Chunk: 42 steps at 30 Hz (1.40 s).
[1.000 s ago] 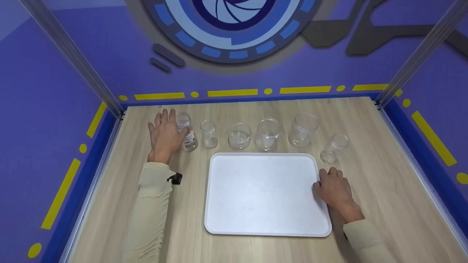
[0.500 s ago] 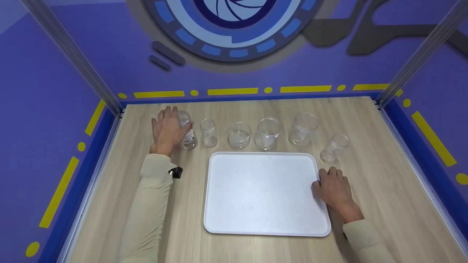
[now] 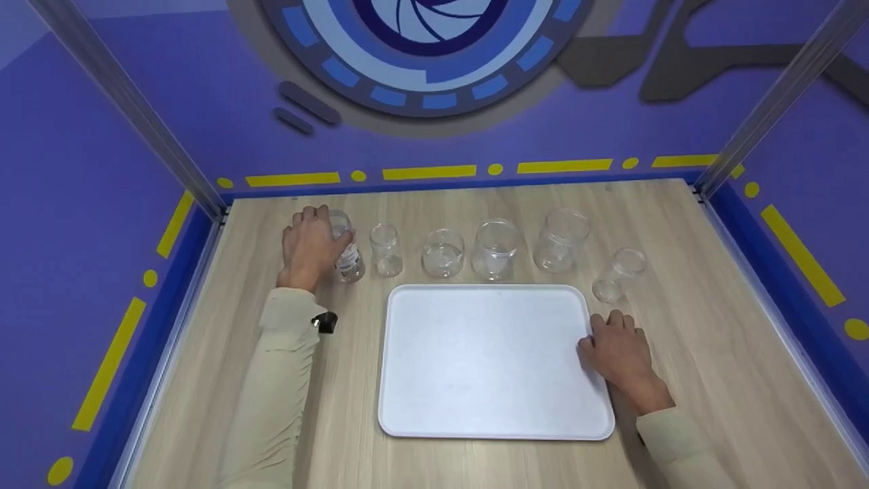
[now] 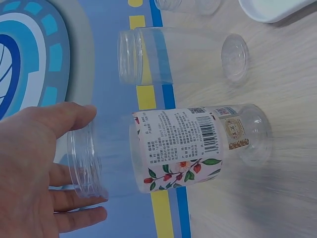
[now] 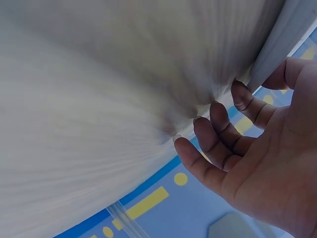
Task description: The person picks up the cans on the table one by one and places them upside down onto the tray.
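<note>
At the far left of the row, my left hand grips the mouth of a clear jar with a printed label. In the left wrist view, the thumb lies along one side of the jar's rim and the fingers reach round the other; flowers and a barcode show on the label. The jar stands upright on the table. My right hand rests beside the right edge of the white tray, thumb at its rim. In the right wrist view its loosely bent fingertips touch the tabletop.
Right of the labelled jar stand a slim clear jar, a low glass, two wider glasses and a narrow-waisted glass. Purple panels wall in the wooden table.
My left hand has moved slightly right and its fingers have curled in around the labelled jar's mouth. The right hand, the tray and the other glassware stay where they were.
</note>
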### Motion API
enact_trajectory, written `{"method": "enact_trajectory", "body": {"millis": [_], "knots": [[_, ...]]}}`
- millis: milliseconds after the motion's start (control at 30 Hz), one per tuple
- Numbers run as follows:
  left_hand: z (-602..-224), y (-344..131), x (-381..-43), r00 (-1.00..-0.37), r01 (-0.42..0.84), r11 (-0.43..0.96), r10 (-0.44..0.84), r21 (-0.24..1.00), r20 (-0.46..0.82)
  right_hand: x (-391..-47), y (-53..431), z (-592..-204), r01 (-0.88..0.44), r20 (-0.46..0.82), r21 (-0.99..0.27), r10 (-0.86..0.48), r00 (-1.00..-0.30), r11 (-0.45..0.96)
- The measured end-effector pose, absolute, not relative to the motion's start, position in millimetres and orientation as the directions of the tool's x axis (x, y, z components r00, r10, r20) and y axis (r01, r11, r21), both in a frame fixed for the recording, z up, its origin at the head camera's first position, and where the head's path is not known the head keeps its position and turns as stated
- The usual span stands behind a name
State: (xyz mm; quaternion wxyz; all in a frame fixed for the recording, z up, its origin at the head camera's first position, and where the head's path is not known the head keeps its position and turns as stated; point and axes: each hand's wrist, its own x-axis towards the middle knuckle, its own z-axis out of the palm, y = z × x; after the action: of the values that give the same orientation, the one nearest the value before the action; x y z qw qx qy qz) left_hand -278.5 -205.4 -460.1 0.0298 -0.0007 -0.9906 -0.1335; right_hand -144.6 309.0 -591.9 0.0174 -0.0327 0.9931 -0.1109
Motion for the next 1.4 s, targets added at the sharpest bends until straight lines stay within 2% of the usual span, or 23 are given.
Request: {"method": "enact_trajectory", "body": {"millis": [433, 700, 900, 1400], "knots": [[-459.4, -203.0, -273.0, -0.997, 0.011, 0.928, -0.017, 0.373, 0.072, -144.9, 307.1, -593.3, -0.048, -0.042, -0.238, -0.059, -0.997, 0.970], [-454.5, -200.8, -267.9, -0.994, 0.025, 0.918, -0.019, 0.395, 0.106, -145.1, 306.8, -594.1, -0.076, 0.017, -0.239, -0.074, -0.997, 0.968], [-450.5, -198.8, -262.2, -0.995, 0.030, 0.917, -0.011, 0.398, 0.100, -144.7, 308.4, -592.8, -0.073, 0.013, -0.237, -0.071, -0.997, 0.969], [-439.4, -201.3, -237.5, -0.982, 0.074, 0.860, -0.025, 0.504, 0.186, -146.4, 308.2, -592.0, -0.054, -0.012, -0.236, -0.059, -0.998, 0.970]]}}
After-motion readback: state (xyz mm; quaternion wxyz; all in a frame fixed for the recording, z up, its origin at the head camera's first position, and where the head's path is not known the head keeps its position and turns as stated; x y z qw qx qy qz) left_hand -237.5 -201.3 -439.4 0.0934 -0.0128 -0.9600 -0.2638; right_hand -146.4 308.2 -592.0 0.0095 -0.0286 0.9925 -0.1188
